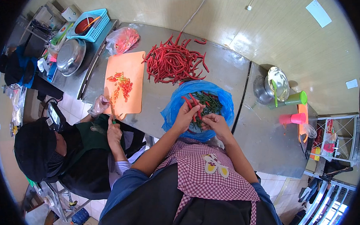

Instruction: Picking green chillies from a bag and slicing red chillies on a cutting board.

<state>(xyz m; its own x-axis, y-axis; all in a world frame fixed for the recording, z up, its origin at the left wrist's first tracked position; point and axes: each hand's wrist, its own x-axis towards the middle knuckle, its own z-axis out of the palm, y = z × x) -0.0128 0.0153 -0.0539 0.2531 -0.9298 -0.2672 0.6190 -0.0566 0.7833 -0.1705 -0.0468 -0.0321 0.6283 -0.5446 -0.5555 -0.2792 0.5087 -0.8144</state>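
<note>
My left hand [186,114] holds a few red chilies [191,103] over a blue plastic bag [167,110]. Close beside it, the thumb and fingers of my right hand [214,123] come together at the lower ends of these chilies. Whether a stem is pinched there is too small to tell. Inside the opened bag lie many green chili stems [211,103] with some red bits among them. Behind the bag, a large heap of whole red chilies [174,60] rests on the metal table [226,60].
To my left a co-worker [88,146] holds a knife [112,111] at an orange cutting board [126,66] bearing chopped chilies [124,87]. A filled clear bag [124,41] lies behind it. Metal bowls [278,81], a green cup [297,98] and pink cups [293,118] are at right.
</note>
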